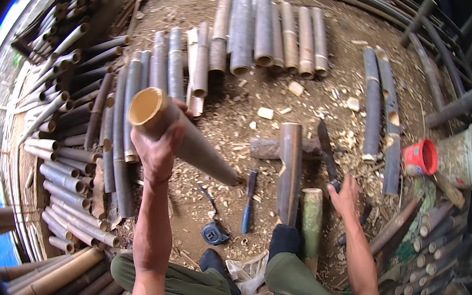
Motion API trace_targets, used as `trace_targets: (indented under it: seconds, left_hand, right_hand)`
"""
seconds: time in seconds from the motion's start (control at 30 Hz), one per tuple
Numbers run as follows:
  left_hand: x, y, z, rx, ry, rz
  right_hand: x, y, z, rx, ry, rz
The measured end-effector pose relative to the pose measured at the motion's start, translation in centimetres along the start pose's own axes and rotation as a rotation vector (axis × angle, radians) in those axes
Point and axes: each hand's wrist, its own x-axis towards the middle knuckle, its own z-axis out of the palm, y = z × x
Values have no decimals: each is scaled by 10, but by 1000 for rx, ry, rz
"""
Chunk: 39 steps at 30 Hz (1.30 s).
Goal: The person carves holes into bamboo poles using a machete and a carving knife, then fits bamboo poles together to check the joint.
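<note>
Above the brown dirt floor [185, 229], the left hand [157, 145] clasped a grey-brown hollow bamboo tube [203, 152], probably stiff, light and best held mid-length; the right hand [345, 195] gripped a dark-bladed knife [329, 152].

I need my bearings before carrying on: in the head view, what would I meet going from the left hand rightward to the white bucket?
Left hand, tape measure, chisel, notched bamboo, knife in the right hand, red bucket, white bucket.
</note>
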Motion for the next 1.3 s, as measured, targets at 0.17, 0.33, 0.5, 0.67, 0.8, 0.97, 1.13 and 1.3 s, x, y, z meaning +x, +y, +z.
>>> trace_targets:
  seconds: [0.17,0.33,0.5,0.67,0.8,0.97,1.13,1.3]
  left_hand:
    - [-65,-39,28,132,210,4]
    - [-95,5,27,-507,99,143]
    - [-117,36,26,-374,-103,146]
    - [-125,51,64,-395,205,-3]
    - [-128,51,56,-415,170,-13]
    - [-131,47,47,-418,133,-20]
    - [-133,49,41,-416,100,-32]
    - [-131,51,48,-421,160,-53]
  right_hand:
    - [23,21,32,178,-115,-4]
    - [12,-5,-18,367,-238,283]
    - [-18,1,-62,732,-162,297]
    - [-30,0,-96,685,-90,194]
    - [-29,-10,-98,725,-81,212]
    - [-31,-15,-97,645,-148,170]
    - [-32,-30,-100,600,-183,153]
    - [-33,-36,-104,548,-236,134]
